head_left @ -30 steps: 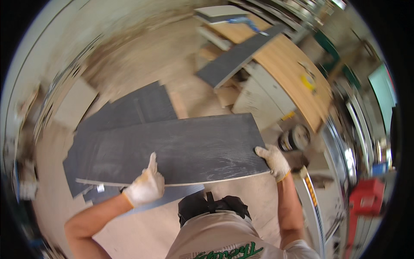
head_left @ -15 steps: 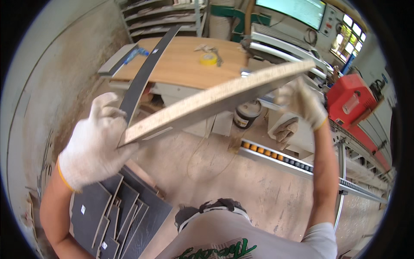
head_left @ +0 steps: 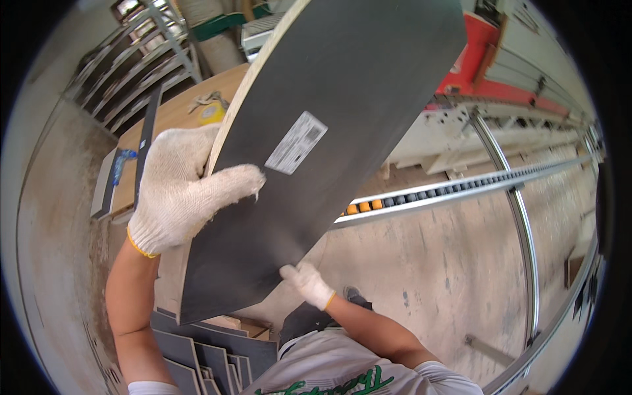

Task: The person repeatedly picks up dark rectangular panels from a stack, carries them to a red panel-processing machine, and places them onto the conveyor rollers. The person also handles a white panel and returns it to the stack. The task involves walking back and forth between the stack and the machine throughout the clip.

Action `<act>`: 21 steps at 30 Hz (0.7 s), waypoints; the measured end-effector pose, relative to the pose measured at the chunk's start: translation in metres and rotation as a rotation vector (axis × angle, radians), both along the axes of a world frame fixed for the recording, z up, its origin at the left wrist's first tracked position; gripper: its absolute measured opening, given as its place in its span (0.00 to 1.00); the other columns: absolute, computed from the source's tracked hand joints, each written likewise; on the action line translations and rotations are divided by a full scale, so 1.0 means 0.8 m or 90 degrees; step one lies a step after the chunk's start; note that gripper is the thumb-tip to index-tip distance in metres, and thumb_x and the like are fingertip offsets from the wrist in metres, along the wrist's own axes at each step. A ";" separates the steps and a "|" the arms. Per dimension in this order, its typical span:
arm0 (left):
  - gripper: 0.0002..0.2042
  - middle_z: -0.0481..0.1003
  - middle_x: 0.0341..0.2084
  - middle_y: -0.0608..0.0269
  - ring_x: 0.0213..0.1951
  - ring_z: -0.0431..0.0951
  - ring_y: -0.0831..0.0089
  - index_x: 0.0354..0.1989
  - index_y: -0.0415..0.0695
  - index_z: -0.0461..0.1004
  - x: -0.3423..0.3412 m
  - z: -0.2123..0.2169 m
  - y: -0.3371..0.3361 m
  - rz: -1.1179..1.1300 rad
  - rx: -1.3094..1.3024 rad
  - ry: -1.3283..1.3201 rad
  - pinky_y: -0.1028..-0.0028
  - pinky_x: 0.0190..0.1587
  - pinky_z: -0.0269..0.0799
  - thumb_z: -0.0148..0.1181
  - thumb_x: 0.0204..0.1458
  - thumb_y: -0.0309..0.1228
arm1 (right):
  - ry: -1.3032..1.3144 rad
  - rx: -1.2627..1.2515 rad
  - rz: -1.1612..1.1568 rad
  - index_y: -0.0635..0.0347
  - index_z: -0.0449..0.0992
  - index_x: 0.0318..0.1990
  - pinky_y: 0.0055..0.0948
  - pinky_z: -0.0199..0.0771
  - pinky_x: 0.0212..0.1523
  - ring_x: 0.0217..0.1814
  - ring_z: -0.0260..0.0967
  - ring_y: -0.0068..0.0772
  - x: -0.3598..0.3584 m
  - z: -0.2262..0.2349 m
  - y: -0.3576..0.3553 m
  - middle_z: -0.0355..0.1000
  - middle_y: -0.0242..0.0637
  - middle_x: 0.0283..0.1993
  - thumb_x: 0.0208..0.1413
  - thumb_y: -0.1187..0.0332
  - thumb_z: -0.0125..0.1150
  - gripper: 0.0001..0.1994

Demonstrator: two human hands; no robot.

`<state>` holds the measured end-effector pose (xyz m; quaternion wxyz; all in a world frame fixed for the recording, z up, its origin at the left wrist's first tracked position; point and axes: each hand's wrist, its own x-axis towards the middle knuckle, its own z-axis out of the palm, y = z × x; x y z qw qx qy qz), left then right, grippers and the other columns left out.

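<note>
A large dark grey board (head_left: pixel 355 85) with a pale raw edge is held up, tilted, in front of me. Its broad face is turned toward me and carries a white printed label (head_left: pixel 296 143). My left hand (head_left: pixel 178 187), in a white knit glove, grips the board's left edge, its thumb lying across the face below the label. At the lower right edge, my gloved right hand (head_left: pixel 308 284) is closed on the board; some of its fingers are hidden behind it.
Several dark panels (head_left: pixel 178 349) are stacked at the lower left. A wooden-topped table (head_left: pixel 174 108) bears yellow tape (head_left: pixel 212 113) and a dark strip (head_left: pixel 149 125). To the right run a roller rail (head_left: pixel 428 194), metal bars (head_left: pixel 520 224) and a red machine (head_left: pixel 475 56).
The board has turned from nearly edge-on to showing its broad labelled face. My right hand has moved from the far upper right down to the board's near lower edge. The view has swung rightward.
</note>
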<state>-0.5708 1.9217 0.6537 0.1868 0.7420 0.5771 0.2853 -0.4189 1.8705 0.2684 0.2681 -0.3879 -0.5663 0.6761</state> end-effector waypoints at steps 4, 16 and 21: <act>0.15 0.81 0.22 0.67 0.25 0.77 0.83 0.33 0.36 0.85 0.001 -0.029 0.042 -0.136 0.043 -0.056 0.77 0.29 0.72 0.73 0.54 0.39 | -0.154 -0.052 -0.262 0.73 0.79 0.47 0.49 0.77 0.53 0.50 0.78 0.53 0.038 -0.033 -0.008 0.79 0.61 0.44 0.59 0.41 0.69 0.34; 0.35 0.84 0.34 0.49 0.38 0.82 0.63 0.38 0.29 0.84 0.177 -0.297 0.198 -0.035 -0.155 -0.542 0.62 0.46 0.76 0.63 0.61 0.61 | -0.406 0.097 -0.838 0.74 0.82 0.41 0.41 0.75 0.41 0.34 0.70 0.28 0.380 0.052 -0.123 0.80 0.38 0.33 0.69 0.49 0.63 0.27; 0.41 0.82 0.36 0.38 0.42 0.83 0.55 0.39 0.22 0.81 0.217 -0.413 0.218 0.166 -0.357 -0.413 0.59 0.50 0.76 0.68 0.54 0.63 | -0.648 -0.052 -0.731 0.75 0.81 0.38 0.45 0.75 0.40 0.29 0.72 0.40 0.431 0.070 -0.125 0.76 0.54 0.27 0.63 0.44 0.66 0.31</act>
